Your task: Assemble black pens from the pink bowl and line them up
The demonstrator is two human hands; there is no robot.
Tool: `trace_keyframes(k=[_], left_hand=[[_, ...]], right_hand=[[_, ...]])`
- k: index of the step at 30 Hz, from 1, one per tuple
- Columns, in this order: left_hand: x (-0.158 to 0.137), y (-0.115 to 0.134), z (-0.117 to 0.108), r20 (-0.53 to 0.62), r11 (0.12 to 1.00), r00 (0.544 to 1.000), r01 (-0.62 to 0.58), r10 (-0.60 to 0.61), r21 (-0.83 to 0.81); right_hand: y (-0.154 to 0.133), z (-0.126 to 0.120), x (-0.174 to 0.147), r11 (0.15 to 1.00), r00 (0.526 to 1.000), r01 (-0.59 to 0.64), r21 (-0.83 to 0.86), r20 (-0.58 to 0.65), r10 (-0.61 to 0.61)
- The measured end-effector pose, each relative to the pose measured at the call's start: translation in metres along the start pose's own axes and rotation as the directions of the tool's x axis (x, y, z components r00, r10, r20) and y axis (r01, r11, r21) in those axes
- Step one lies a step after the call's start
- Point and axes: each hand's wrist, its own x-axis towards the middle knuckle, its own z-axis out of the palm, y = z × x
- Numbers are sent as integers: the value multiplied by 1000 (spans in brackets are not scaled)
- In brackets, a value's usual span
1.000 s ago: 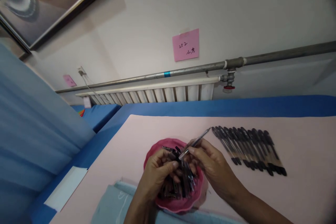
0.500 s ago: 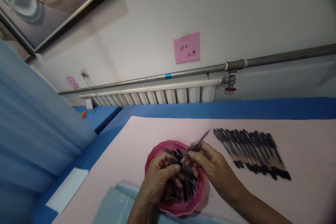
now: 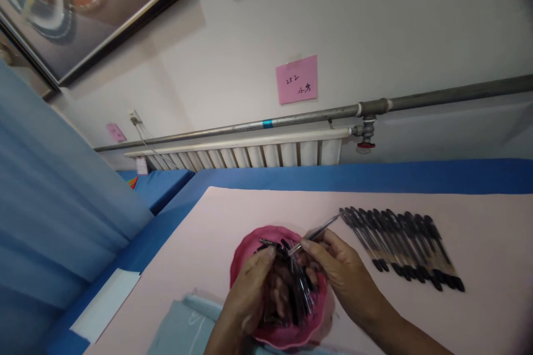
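My right hand (image 3: 343, 269) pinches a slim clear pen (image 3: 318, 231) without a cap, its pointed tip up and to the right. The pen's lower end hangs over a pink wavy-rimmed bowl (image 3: 245, 244). Inside the bowl lie loose black and clear pen parts (image 3: 302, 288), partly hidden by my hands. My left hand (image 3: 254, 283) is over the bowl's left side, thumb and fingers curled together beside the pen's lower end. What its fingertips hold is too dark and blurred to make out.
Several capped black pens (image 3: 400, 244) lie in a slanted row to the right on the pink sheet (image 3: 200, 238). A light blue cloth or bag (image 3: 183, 327) is at the front left, a white paper (image 3: 106, 302) farther left. Behind are a radiator (image 3: 250, 152) and pipe (image 3: 449, 93).
My left fingers have drawn slightly away from the pen's lower end. The pen in my right hand has tilted flatter, its tip farther right and closer to the row of pens.
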Motion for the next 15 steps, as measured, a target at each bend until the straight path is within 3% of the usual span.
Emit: trace_keyframes(k=[3,9,15], left_hand=[[0,-2,-1,37,997,998,51,-49,-50],[2,0,-2,-14,995,999,-51,50,-88],[0,0,0,56,993,994,93,-89,-68]], right_hand=[[1,1,-1,1000,1000,2,-15,12,-2],[0,3,-3,1000,1000,-19,11,11,19],[0,3,-3,1000,1000,-18,13,12,18]])
